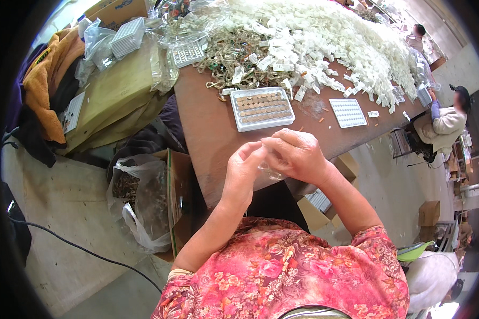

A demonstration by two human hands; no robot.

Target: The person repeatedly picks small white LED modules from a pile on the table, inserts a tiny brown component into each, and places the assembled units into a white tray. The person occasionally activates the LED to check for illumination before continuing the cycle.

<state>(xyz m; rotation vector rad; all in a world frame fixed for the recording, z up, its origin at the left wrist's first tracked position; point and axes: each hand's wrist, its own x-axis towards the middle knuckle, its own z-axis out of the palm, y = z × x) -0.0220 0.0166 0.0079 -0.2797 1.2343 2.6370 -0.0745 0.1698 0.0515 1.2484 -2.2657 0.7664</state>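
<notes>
My left hand and my right hand meet just off the front edge of the table, fingers pinched together. Between them shows a crinkled piece of clear plastic film; anything smaller at the fingertips is too hidden to make out. Directly beyond my hands lies a white tray holding rows of round brown discs. To its right is a second white tray with rows of small round hollows.
A large heap of small white pieces covers the far table beside tangled cords. Another tray lies far left. At left hangs a plastic bag by a cardboard box. A person sits at right.
</notes>
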